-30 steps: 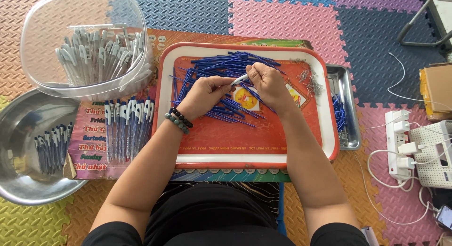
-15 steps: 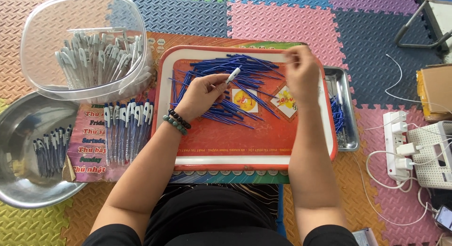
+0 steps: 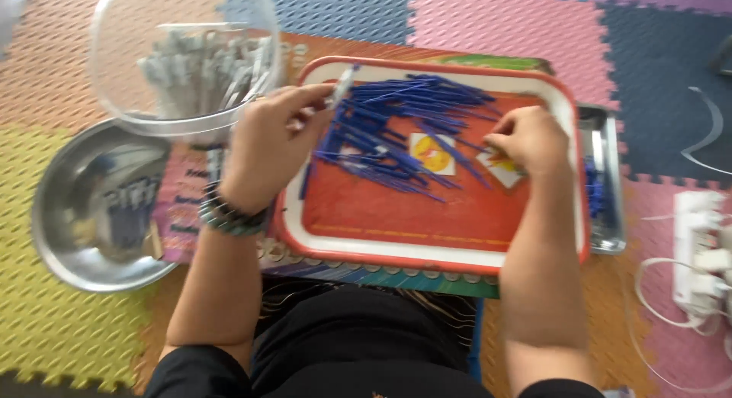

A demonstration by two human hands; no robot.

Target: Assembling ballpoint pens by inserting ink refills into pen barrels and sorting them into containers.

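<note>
- My left hand (image 3: 267,142) pinches a grey-and-blue pen (image 3: 340,85) over the far left corner of the red tray (image 3: 427,249).
- My right hand (image 3: 528,139) is closed on the right end of the blue pen pile (image 3: 404,135) on the tray.
- Clear bowl of grey caps (image 3: 191,62) sits far left, steel bowl (image 3: 84,215) nearer.

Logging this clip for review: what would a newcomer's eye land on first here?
The red tray in the middle, heaped with blue pen refills. The left hand holds a pen over the tray's left rim, while the right hand rests on the refills. A clear bowl of grey pens sits upper left.
</note>
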